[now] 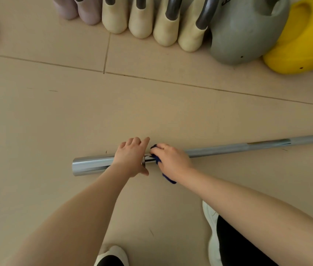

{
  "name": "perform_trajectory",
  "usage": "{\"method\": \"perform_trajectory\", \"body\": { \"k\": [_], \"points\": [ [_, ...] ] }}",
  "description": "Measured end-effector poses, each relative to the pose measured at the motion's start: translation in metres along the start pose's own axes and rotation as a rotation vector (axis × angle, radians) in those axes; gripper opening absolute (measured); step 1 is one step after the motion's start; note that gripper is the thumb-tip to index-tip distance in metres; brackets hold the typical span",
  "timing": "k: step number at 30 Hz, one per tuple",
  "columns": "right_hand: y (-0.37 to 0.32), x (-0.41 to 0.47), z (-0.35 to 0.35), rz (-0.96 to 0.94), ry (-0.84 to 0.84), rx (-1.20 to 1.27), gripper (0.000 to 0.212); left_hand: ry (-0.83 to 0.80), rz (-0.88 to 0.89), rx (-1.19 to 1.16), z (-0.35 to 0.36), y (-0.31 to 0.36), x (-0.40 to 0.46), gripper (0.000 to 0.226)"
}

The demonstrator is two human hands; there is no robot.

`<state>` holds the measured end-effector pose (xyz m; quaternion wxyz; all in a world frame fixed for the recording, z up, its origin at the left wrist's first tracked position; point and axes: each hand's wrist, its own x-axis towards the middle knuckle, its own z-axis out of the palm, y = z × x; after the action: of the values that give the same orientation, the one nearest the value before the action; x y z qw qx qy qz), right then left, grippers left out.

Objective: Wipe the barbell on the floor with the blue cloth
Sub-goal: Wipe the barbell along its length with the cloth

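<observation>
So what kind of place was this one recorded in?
Most likely a gym or home workout room: a row of kettlebells stands along the tiled floor, and a steel barbell lies on it, wiped with a blue cloth.

A: How much of the barbell shows?
B: Its right end runs off the picture's edge. The left hand covers the collar, and the right hand covers most of the blue cloth beside it.
A: And beyond the barbell?
B: The kettlebells lose their tops past the upper edge. Both shoes are cut off below.
</observation>
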<state>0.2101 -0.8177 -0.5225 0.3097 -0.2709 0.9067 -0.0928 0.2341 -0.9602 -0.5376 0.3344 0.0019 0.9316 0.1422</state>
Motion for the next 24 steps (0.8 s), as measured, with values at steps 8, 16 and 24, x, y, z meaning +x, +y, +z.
{"method": "perform_trajectory", "body": {
  "k": [8, 16, 24],
  "points": [
    [0.046, -0.006, -0.015, 0.322, 0.163, -0.057, 0.025, 0.15, -0.112, -0.215, -0.02, -0.01, 0.006, 0.077],
    [0.002, 0.016, 0.007, 0.158, 0.22, 0.073, 0.034, 0.32, -0.136, -0.111, -0.018, 0.016, 0.004, 0.03],
    [0.002, 0.019, 0.014, 0.337, 0.437, 0.188, 0.036, 0.288, -0.073, 0.124, 0.013, 0.013, -0.004, 0.072]
  ]
}}
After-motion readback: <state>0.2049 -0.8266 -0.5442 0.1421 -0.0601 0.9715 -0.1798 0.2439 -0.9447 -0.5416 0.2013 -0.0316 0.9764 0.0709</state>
